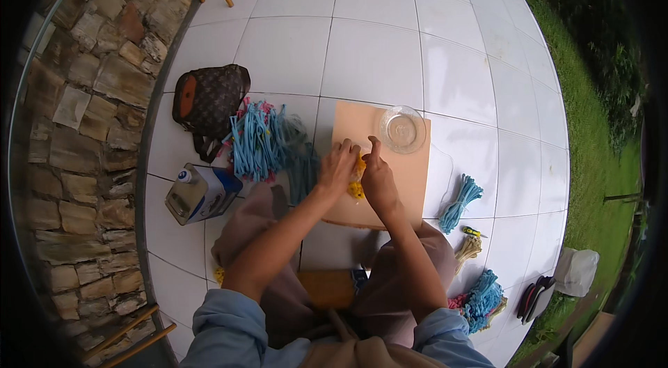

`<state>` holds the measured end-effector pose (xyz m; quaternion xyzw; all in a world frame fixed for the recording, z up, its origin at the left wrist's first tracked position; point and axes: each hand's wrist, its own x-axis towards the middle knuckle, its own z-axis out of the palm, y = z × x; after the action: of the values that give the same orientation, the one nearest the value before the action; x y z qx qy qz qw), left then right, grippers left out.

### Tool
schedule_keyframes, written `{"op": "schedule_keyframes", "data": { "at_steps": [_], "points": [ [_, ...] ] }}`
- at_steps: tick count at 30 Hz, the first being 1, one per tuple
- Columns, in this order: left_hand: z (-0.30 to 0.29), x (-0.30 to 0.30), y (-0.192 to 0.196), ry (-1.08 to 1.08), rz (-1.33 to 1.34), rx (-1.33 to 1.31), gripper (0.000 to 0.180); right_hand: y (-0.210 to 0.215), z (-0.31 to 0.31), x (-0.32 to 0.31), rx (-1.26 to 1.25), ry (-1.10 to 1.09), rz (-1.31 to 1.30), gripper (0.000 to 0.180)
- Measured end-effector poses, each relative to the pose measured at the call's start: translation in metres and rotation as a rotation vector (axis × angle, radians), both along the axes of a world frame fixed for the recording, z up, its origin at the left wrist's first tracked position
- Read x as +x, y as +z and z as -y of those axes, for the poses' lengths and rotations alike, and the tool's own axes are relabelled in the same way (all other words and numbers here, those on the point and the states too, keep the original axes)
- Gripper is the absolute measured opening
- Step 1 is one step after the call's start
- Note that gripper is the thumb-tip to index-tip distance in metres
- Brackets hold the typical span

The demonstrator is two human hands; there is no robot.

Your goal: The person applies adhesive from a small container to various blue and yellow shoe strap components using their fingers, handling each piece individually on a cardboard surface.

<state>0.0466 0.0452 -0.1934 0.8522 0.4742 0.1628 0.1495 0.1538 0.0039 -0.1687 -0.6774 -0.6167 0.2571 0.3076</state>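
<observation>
A tan board (410,180) lies before my crossed legs, and both hands work over it. My left hand (339,167) has its fingers bent down and closed against a small yellow bunch (356,189), whose material is too small to make out. Close on its right, my right hand (379,178) has one finger raised and the others curled in; what they grip is hidden. A round clear glass dish (403,129) rests on the board's far right corner.
Left of the board lies a heap of light-blue cords (259,142) with pink ends, beside a brown patterned bag (211,100) and a metal can (202,192). At right are a blue cord bundle (460,202), a yellow-handled tool (473,231) and more blue cords (485,300).
</observation>
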Motion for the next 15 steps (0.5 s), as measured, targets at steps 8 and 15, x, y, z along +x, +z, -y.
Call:
{"op": "schedule_keyframes", "data": {
  "at_steps": [8, 15],
  "points": [
    [-0.008, -0.003, 0.015, -0.046, 0.065, -0.092, 0.022, 0.007, -0.004, 0.011, 0.005, 0.005, -0.113, 0.044],
    [-0.013, -0.019, 0.066, -0.043, 0.256, -0.350, 0.022, 0.056, -0.002, 0.010, 0.052, -0.005, -0.342, 0.047]
  ]
}}
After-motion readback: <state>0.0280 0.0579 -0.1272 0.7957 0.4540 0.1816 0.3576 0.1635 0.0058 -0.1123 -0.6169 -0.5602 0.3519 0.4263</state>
